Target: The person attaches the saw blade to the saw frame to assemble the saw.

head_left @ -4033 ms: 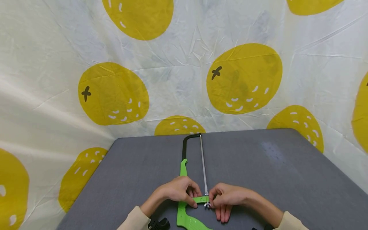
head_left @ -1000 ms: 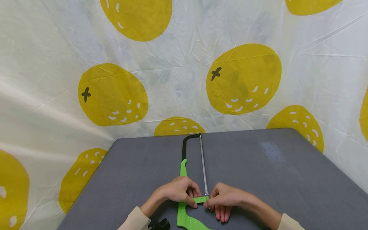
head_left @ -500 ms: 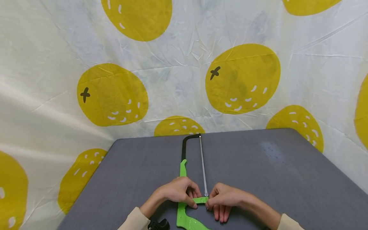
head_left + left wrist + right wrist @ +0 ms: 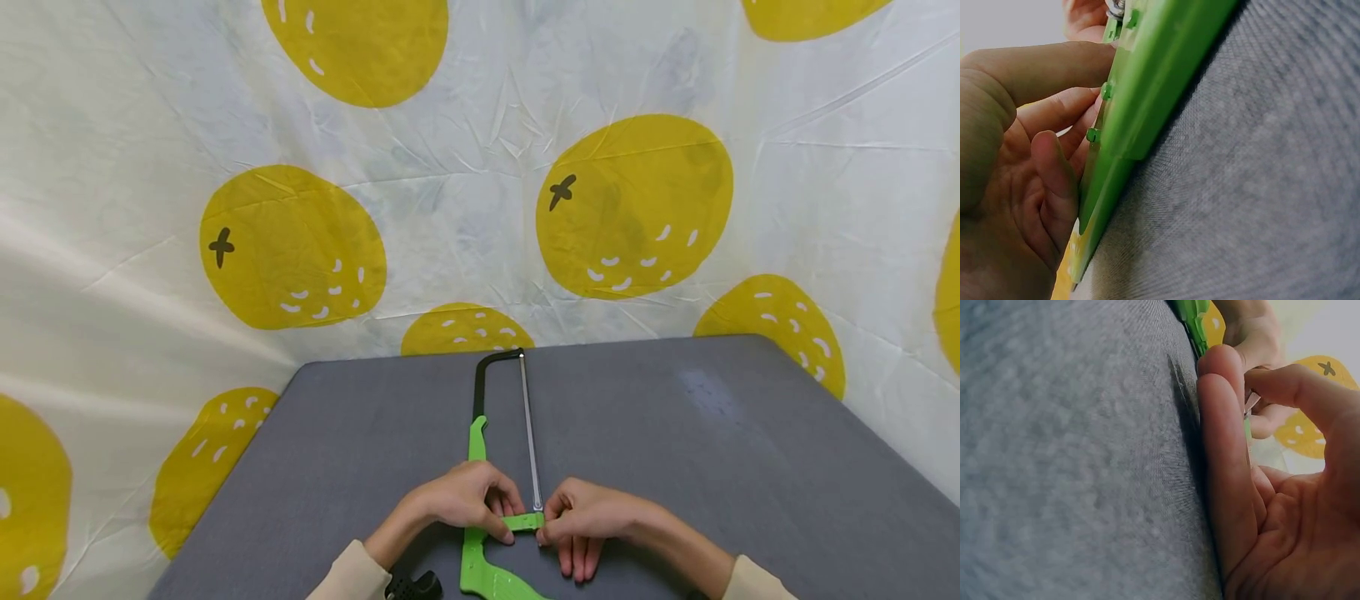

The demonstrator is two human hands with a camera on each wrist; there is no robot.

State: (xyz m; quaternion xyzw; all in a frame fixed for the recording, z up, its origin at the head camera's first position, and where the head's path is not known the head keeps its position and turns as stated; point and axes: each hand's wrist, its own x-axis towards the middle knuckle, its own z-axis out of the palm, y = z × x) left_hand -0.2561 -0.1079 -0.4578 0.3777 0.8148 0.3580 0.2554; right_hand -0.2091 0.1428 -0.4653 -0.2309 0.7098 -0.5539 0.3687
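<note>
A hacksaw [image 4: 494, 577] lies flat on the grey table, with a green handle, a black front frame [image 4: 480, 387] and a thin silver blade [image 4: 529, 442]. My left hand [image 4: 467, 496] pinches the short green crossbar [image 4: 523, 522] between thumb and fingers, near the blade's lower end. At the end of that bar, my right hand [image 4: 600, 510] pinches the metal wing nut [image 4: 1252, 401] with thumb and index finger. Its other fingers rest along the cloth. In the head view the right fingertips mostly cover the nut.
Grey cloth covers the table [image 4: 675, 425]. A white curtain [image 4: 465, 225] with yellow fruit prints hangs behind and at both sides. A black strap-like device [image 4: 414, 585] sits at the left wrist.
Over the last seconds the right thumb has come over the wing nut, which showed plainly before. Its fingertips have shifted slightly around the nut since. The left hand and the hacksaw stay put.
</note>
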